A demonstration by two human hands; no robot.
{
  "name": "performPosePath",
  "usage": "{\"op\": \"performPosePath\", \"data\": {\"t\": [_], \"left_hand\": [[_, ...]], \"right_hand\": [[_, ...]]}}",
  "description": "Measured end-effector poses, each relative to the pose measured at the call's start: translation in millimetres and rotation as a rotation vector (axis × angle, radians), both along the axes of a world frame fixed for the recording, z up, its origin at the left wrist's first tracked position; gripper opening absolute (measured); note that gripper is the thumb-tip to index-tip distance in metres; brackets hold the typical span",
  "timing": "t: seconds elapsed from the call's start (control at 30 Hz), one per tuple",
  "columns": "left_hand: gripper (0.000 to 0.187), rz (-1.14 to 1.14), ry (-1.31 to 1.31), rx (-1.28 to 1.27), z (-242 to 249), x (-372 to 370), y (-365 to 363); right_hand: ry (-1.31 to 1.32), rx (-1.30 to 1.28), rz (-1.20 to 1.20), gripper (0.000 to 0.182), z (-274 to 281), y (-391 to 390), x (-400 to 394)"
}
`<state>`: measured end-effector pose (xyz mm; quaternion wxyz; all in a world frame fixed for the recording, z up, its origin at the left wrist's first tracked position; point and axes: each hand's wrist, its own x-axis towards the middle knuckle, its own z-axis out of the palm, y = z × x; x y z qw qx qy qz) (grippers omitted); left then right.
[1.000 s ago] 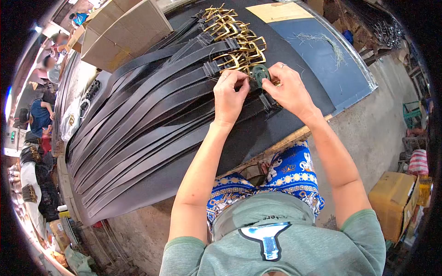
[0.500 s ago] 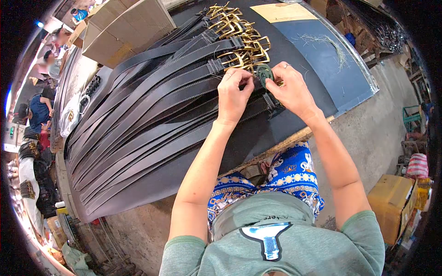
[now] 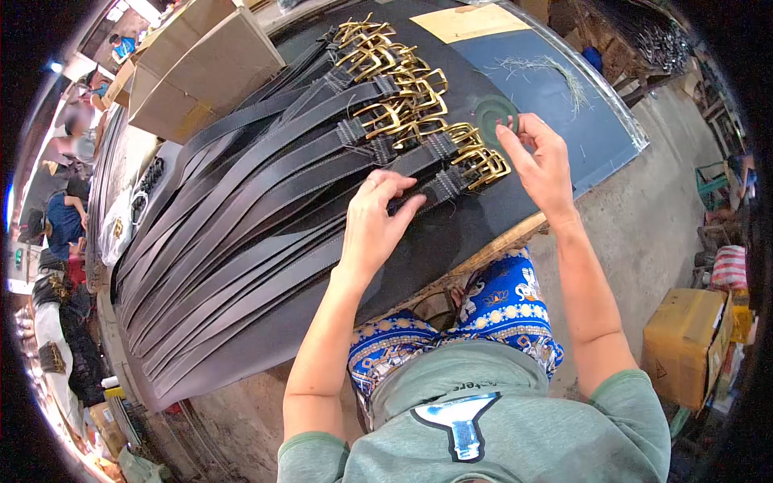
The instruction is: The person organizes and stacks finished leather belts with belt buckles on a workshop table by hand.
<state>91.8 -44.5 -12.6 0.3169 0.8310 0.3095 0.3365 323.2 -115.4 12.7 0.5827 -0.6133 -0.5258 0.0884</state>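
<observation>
Black leather belts (image 3: 250, 217) with stitched edges lie fanned out in a pile on the table. Their gold buckles (image 3: 403, 88) are heaped at the far right end. My left hand (image 3: 375, 221) hovers over or rests on the belts near the closest buckle ends, thumb and fingers apart, holding nothing that I can see. Between the thumb and fingers of my right hand (image 3: 538, 161) is a dark green, rounded, ring-like object (image 3: 495, 114), smeared by motion. It is to the right of the buckles, above the table. Loose thread ends stick out near some buckles.
A cardboard box (image 3: 205, 76) stands at the table's back left. Farther right are a tan sheet (image 3: 467, 24) and a tangle of cut threads (image 3: 555, 71) on a blue-grey surface. A carton (image 3: 684, 346) sits on the floor at right. Other people are at far left.
My hands have moved apart from their meeting point at the buckles. The left came back over the belts and opened; the right carried the green object right, uncovering the nearer buckles.
</observation>
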Motion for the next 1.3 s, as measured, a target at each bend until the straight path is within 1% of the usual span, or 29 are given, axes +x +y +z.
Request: {"op": "performPosePath", "data": {"t": [0.1, 0.13, 0.23, 0.27, 0.37, 0.43, 0.5, 0.57, 0.6, 0.7, 0.73, 0.8, 0.83, 0.87, 0.97, 1.0, 1.1, 1.13, 1.2, 1.27, 1.3], "left_hand": [[0.031, -0.021, 0.101, 0.239, -12, -4, -3], [0.04, -0.03, 0.123, 0.201, -14, -3, -4], [0.034, -0.001, 0.126, 0.254, -14, 2, -5], [0.03, 0.002, 0.125, 0.232, -13, 5, -6], [0.021, 0.0, 0.115, 0.197, -6, 14, -12], [0.019, -0.014, 0.096, 0.216, -4, 18, -20], [0.018, -0.032, 0.074, 0.35, -7, 19, -31], [0.017, -0.006, 0.055, 0.389, -19, 20, -43], [0.018, -0.002, 0.079, 0.374, -26, 19, -47], [0.022, -0.019, 0.034, 0.271, -23, 18, -59], [0.027, -0.021, 0.045, 0.254, -24, 18, -61], [0.028, -0.004, 0.017, 0.253, -25, 21, -61], [0.029, 0.002, 0.002, 0.253, -26, 23, -60], [0.033, 0.029, 0.031, 0.219, -26, 26, -58], [0.036, 0.008, 0.044, 0.002, -14, 37, -60], [0.037, -0.007, 0.01, -0.015, -13, 43, -60], [0.036, -0.012, 0.072, 0.239, -21, 53, -59], [0.026, 0.025, 0.064, 0.259, -23, 57, -60], [0.02, 0.021, 0.014, 0.24, -24, 57, -61], [0.012, 0.02, -0.041, 0.195, -24, 55, -60], [0.009, 0.01, -0.041, 0.134, -22, 51, -59]], "right_hand": [[0.233, -0.172, 0.05, 0.016, -7, -17, 11], [0.327, -0.198, 0.101, 0.014, -8, -20, 10], [0.654, -0.185, 0.225, 0.016, -6, -32, -5], [0.69, -0.207, 0.302, 0.02, -14, -37, 0], [0.816, -0.164, 0.332, 0.02, -17, -48, -5], [0.795, -0.195, 0.299, 0.019, -19, -59, -4], [0.77, -0.225, 0.264, 0.017, -21, -69, 1], [0.655, -0.239, 0.217, 0.018, -26, -77, 7], [0.598, -0.247, 0.195, 0.018, -28, -80, 9], [0.575, -0.229, 0.158, 0.018, -23, -88, 3], [0.587, -0.214, 0.156, 0.016, -24, -89, -3], [0.609, -0.178, 0.147, 0.014, -29, -90, -17], [0.617, -0.213, 0.147, 0.011, -35, -92, -22], [0.595, -0.213, 0.132, 0.011, -41, -93, -27], [0.485, -0.212, 0.053, 0.011, -54, -96, -36], [0.441, -0.213, 0.023, 0.011, -56, -97, -38], [0.51, -0.163, -0.026, 0.01, -55, -96, -42], [0.54, -0.14, -0.012, 0.01, -56, -96, -43], [0.603, -0.096, 0.013, 0.011, -59, -96, -43], [0.577, -0.086, 0.036, 0.009, -59, -98, -42], [0.564, -0.082, 0.049, 0.008, -59, -98, -42]]}}
